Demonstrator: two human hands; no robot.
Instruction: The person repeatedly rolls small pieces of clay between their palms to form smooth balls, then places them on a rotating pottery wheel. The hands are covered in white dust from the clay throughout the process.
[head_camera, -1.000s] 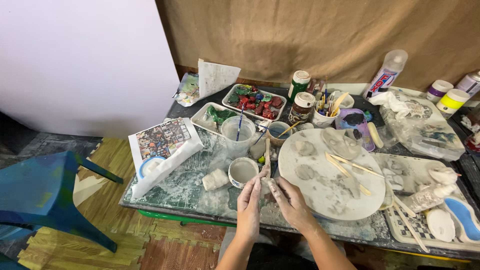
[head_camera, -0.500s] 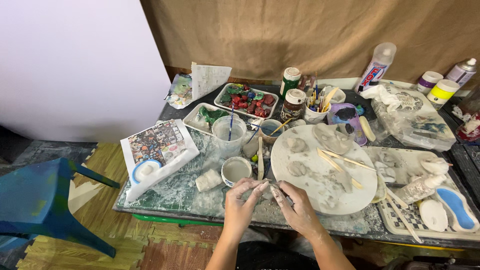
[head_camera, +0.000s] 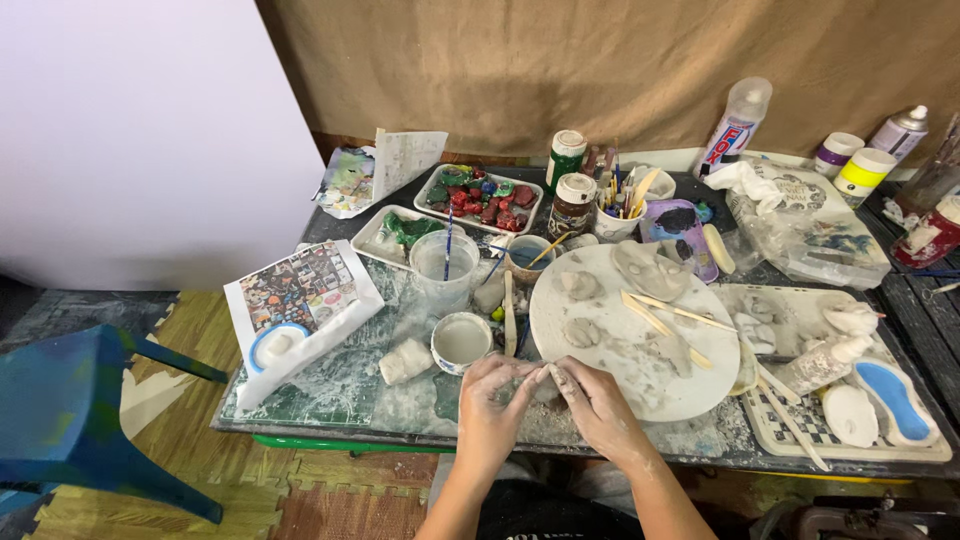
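Observation:
My left hand (head_camera: 496, 400) and my right hand (head_camera: 596, 404) meet at the near edge of the table, fingertips pinched together on a small piece of grey clay (head_camera: 546, 377). Both hands are smeared with clay. Just beyond them lies a round white work board (head_camera: 610, 365) carrying clay lumps and wooden sticks (head_camera: 662, 312). A small cup of slip (head_camera: 461, 341) stands just left of the board, and a wooden modelling tool (head_camera: 509, 313) lies beside it.
A clear water cup with a brush (head_camera: 446, 268), paint trays (head_camera: 478, 195), jars (head_camera: 574, 203), a tool cup (head_camera: 618, 205) and a glue bottle (head_camera: 735, 122) crowd the back. A printed booklet (head_camera: 298, 298) lies left, a checkered tray (head_camera: 850, 420) right. A blue chair (head_camera: 70, 420) stands beside the table.
The view has shifted slightly. My hands have drawn closer together and nearer the table's front edge, fingertips now pinched on the clay.

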